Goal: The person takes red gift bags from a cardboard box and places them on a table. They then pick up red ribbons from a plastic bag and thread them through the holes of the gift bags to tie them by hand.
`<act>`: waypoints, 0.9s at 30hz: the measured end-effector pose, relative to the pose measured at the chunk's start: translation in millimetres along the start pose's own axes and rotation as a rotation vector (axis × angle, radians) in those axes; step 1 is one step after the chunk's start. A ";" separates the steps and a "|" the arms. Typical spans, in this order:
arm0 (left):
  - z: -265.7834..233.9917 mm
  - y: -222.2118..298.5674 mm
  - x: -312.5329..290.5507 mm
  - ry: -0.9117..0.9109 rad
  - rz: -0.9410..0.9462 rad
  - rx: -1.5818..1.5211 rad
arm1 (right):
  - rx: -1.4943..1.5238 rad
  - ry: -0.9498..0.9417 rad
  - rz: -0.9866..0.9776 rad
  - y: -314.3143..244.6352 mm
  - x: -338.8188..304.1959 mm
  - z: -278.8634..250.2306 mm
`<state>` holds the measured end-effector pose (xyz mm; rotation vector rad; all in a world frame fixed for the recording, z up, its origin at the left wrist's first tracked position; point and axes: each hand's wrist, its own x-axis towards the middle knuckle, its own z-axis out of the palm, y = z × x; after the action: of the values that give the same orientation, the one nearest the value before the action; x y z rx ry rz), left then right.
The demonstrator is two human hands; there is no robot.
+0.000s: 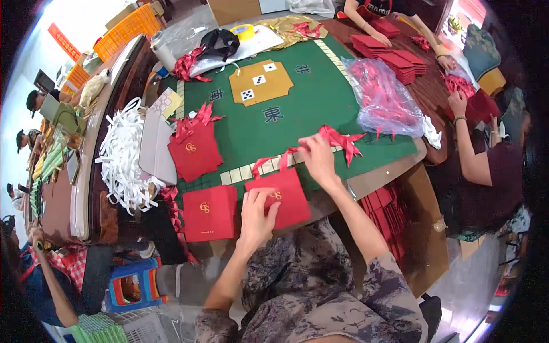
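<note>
A red paper gift bag [291,194] with gold lettering lies at the table's near edge. My left hand [257,217] rests on its left side, fingers stretched out and thumb apart. A red ribbon [283,161] runs from the bag's top edge to my right hand [318,160], whose fingertips look pinched on it; the exact grip is partly hidden. Beside my right hand lies a bunch of red ribbons [343,142]. Left of my left hand is another red bag [209,212], lying flat. Behind it sits a stack of red bags [195,153] with ribbons on top.
White ribbons [128,154] heap at the left. A clear plastic bag of red ribbons [383,97] lies right on the green mat [320,86]. Stacked red bags [394,60] stand at the far right, near co-workers' hands [380,37]. Below the table edge, a carton holds red bags [382,214].
</note>
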<state>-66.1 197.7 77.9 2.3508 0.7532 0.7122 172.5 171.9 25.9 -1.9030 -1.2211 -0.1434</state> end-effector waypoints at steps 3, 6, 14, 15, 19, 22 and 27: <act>11.0 -13.6 16.8 0.037 0.031 0.013 | -0.086 -0.057 -0.025 6.3 5.9 7.9; 24.9 -21.4 24.0 0.101 0.080 0.051 | -0.108 -0.065 -0.059 14.2 2.7 8.6; 12.4 -21.9 -6.3 -0.003 -0.049 0.268 | -0.099 -0.052 -0.046 4.3 -31.9 -36.6; 10.3 -20.6 -9.6 -0.021 -0.065 0.275 | -0.062 -0.084 -0.024 4.8 -36.9 -41.8; 5.2 -18.2 -16.2 -0.036 -0.099 0.265 | 0.005 -0.146 0.029 -19.0 -48.7 -59.5; 8.6 -13.8 -11.9 -0.035 -0.082 0.208 | 0.078 -0.182 0.058 -48.8 -59.1 -69.1; 6.7 -4.6 -4.1 -0.107 -0.103 0.131 | 0.210 -0.295 0.031 -82.5 -86.7 -57.3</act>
<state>-66.4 195.8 69.0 2.4249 0.8893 0.5027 81.1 85.1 67.4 -1.7988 -1.3411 0.2817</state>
